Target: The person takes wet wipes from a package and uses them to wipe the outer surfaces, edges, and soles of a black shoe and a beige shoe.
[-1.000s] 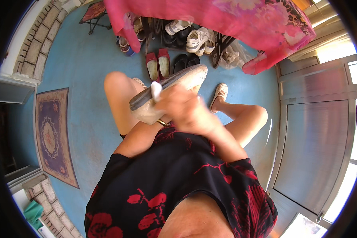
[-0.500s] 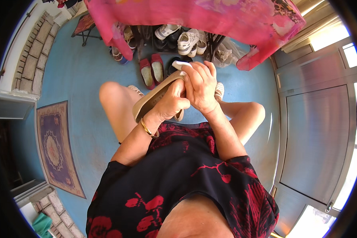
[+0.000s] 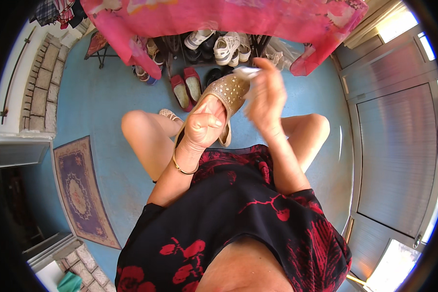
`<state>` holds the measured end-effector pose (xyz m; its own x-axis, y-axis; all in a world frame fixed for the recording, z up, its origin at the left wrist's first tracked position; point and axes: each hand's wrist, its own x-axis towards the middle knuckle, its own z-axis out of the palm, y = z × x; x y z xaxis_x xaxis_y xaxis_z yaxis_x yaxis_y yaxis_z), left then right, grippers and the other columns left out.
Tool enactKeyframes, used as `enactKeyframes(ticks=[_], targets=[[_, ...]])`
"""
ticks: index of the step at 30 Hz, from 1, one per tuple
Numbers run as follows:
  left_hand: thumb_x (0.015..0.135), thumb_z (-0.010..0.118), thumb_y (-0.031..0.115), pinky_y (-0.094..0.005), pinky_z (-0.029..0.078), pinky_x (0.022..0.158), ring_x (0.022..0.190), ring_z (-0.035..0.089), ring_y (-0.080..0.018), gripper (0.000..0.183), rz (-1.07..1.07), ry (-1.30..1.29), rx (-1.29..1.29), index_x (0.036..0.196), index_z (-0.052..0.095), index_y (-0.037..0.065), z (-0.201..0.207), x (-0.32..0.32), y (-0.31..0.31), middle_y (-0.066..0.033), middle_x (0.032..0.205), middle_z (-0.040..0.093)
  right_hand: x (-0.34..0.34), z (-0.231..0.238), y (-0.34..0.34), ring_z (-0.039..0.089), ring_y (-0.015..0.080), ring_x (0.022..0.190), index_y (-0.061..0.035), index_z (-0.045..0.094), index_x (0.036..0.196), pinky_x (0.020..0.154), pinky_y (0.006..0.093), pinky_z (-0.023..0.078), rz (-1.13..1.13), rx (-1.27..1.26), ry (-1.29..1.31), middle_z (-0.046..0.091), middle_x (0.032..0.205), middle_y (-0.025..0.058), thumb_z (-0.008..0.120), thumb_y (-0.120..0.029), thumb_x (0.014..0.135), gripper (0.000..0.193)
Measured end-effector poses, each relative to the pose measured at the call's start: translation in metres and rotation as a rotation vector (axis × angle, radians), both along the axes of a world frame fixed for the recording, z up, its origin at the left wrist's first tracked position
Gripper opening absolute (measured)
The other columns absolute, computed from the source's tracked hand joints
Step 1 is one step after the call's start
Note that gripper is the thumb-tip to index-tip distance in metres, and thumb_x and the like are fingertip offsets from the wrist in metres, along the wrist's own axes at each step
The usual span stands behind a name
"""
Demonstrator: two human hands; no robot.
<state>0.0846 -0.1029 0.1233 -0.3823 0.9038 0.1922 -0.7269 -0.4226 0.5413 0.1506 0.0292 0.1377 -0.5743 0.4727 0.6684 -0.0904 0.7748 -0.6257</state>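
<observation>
My left hand (image 3: pixel 203 125) is pushed into the opening of a beige flat shoe (image 3: pixel 230 91) and holds it up over my lap. Shiny studs dot the shoe's toe, which points away from me and to the right. At the toe's far tip is a small white wipe (image 3: pixel 247 73), pinched in my right hand (image 3: pixel 267 100). Motion smears that hand, so whether the wipe touches the shoe I cannot tell. Below, partly hidden behind the held shoe, a second beige shoe (image 3: pixel 227 137) shows between my knees.
A pair of red shoes (image 3: pixel 186 89) stands on the blue floor ahead. White sneakers (image 3: pixel 227 48) and dark shoes crowd under a table with a pink cloth (image 3: pixel 219 19). A patterned rug (image 3: pixel 80 190) lies to the left, a metal door (image 3: pixel 396 151) to the right.
The shoe has turned so its studded toe faces up. My right hand, earlier against the shoe beside my left, has moved right and away with the white wipe.
</observation>
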Motion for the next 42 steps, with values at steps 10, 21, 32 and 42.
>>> enactKeyframes(ticks=[10, 21, 32, 42], targets=[[0.049, 0.052, 0.004, -0.0361, 0.011, 0.115, 0.137, 0.021, -0.0268, 0.095, -0.025, -0.32, 0.069, 0.138, 0.021, -0.009, 0.008, 0.014, 0.002, -0.0182, 0.144, 0.029, -0.027, -0.015, 0.024, 0.06, 0.0159, 0.072, 0.0007, 0.054, 0.09, 0.06, 0.0288, 0.048, 0.014, -0.9, 0.24, 0.058, 0.073, 0.0048, 0.048, -0.02, 0.096, 0.023], [0.056, 0.061, 0.008, -0.0343, 0.03, 0.105, 0.117, 0.042, -0.0264, 0.071, -0.008, -0.385, 0.043, 0.121, 0.034, -0.008, 0.0, 0.007, 0.007, -0.0167, 0.117, 0.047, -0.019, -0.016, -0.013, 0.056, 0.0381, 0.093, -0.0002, 0.053, 0.096, 0.079, 0.0412, 0.045, 0.123, -0.039, 0.104, 0.057, 0.101, 0.0211, 0.052, 0.005, 0.078, 0.019], [0.065, 0.059, 0.009, -0.039, 0.027, 0.111, 0.129, 0.035, -0.0301, 0.071, -0.159, -0.596, 0.371, 0.127, 0.032, -0.012, -0.009, -0.014, -0.002, -0.0232, 0.131, 0.043, 0.003, -0.02, 0.004, 0.058, 0.0274, 0.102, 0.0026, 0.049, 0.104, 0.091, 0.0377, 0.046, 0.204, -1.021, 0.254, 0.056, 0.113, 0.0198, 0.043, -0.019, 0.096, 0.024], [0.072, 0.065, 0.02, -0.0393, 0.039, 0.097, 0.116, 0.046, -0.0272, 0.073, -0.136, -0.641, 0.263, 0.134, 0.031, 0.001, -0.026, -0.018, 0.01, -0.0165, 0.132, 0.043, -0.028, 0.007, -0.021, 0.055, 0.0377, 0.092, 0.0017, 0.048, 0.095, 0.078, 0.0406, 0.045, -0.083, -0.016, 0.269, 0.053, 0.107, 0.0251, 0.051, 0.0, 0.082, 0.013]])
